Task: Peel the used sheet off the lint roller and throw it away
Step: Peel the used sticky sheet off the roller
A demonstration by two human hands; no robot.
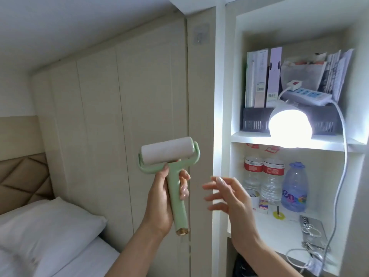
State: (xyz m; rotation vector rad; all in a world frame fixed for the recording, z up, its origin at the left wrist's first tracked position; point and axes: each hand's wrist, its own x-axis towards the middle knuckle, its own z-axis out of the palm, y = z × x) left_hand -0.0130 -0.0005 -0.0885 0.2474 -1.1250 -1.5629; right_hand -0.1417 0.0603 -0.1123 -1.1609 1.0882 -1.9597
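A lint roller (175, 188) with a pale green handle and frame is held upright in front of the beige wardrobe. Its white sheet roll (167, 150) sits on top, tilted slightly up to the right. My left hand (161, 198) is wrapped around the green handle, thumb up near the frame. My right hand (229, 194) hovers to the right of the handle, fingers spread and pointing left, a short gap away from the roller and holding nothing.
Beige wardrobe panels (119, 116) stand behind the roller. White shelves (289, 140) on the right hold a glowing lamp (289, 126), folders, a power strip, water bottles (273, 180) and keys. A bed with a white pillow (50, 230) lies at lower left.
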